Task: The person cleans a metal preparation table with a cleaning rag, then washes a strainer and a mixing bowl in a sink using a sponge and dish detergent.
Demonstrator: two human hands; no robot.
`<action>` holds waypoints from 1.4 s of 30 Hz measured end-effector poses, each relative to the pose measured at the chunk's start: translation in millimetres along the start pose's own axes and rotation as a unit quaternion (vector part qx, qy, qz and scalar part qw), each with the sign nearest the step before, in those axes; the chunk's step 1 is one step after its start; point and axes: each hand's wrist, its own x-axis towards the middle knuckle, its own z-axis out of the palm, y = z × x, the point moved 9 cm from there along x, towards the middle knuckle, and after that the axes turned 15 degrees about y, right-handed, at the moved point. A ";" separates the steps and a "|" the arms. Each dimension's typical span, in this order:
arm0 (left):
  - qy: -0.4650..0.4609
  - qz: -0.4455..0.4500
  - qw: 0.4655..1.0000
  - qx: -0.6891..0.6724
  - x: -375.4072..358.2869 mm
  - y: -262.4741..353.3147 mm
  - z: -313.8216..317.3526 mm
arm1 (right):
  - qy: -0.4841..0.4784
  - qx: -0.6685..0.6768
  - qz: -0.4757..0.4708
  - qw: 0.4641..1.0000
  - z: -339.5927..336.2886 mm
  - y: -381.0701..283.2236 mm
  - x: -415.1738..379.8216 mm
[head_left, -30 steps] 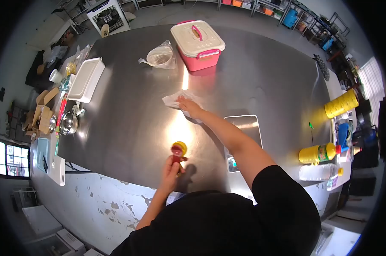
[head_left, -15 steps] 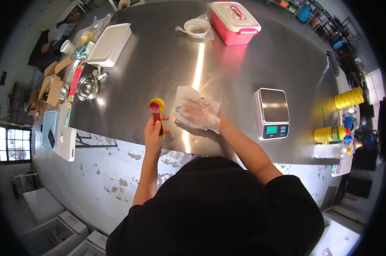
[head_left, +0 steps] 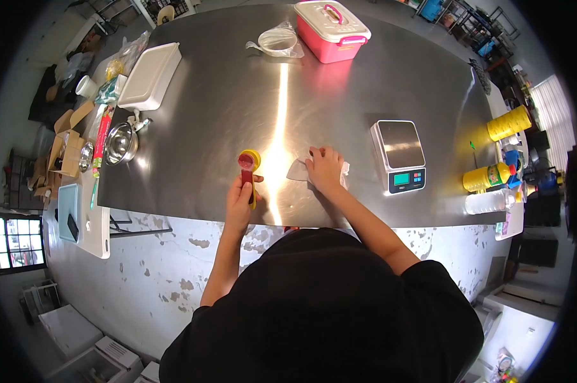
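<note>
My left hand point(head_left: 238, 201) is closed around the handles of a red measuring spoon point(head_left: 247, 169) and a yellow measuring spoon point(head_left: 257, 157), held together above the table's near edge with their bowls pointing away from me. To the right of them, my right hand point(head_left: 325, 171) rests on the steel tabletop with its fingers curled over a white paper tissue point(head_left: 297, 170). The tissue's edges stick out on both sides of the hand; the rest is hidden beneath it. A digital kitchen scale point(head_left: 399, 145) stands further right.
At the back are a pink lidded box point(head_left: 333, 46) and a plastic-wrapped round item point(head_left: 279, 39). A white lidded container point(head_left: 149, 76) and a metal bowl point(head_left: 120, 142) sit at the left. A yellow oil bottle point(head_left: 486, 177) and yellow roll point(head_left: 509, 123) are at the right.
The tissue was spread out over my right hand; now it is bunched beneath the fingers, and the hand has shifted right. My left hand still holds the spoons.
</note>
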 end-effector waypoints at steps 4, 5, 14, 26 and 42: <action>0.015 0.005 1.000 0.018 1.8 -5.0 -16.2 | 0.017 0.095 -0.074 0.993 6.0 -13.4 -23.9; 0.017 0.006 1.000 0.018 1.9 -7.4 -19.9 | 0.017 0.097 -0.076 0.992 5.9 -15.7 -29.7; 0.023 0.006 1.000 0.006 -3.0 -7.8 -21.4 | -0.194 0.195 -0.281 0.919 47.4 -107.0 -74.4; 0.027 0.018 0.999 0.025 -6.7 -3.1 -12.6 | -0.194 -0.095 -0.032 0.976 176.1 96.2 121.8; 0.120 -0.024 0.992 0.001 -4.5 -10.3 -32.6 | -0.127 0.193 -0.175 0.957 202.6 -205.0 46.5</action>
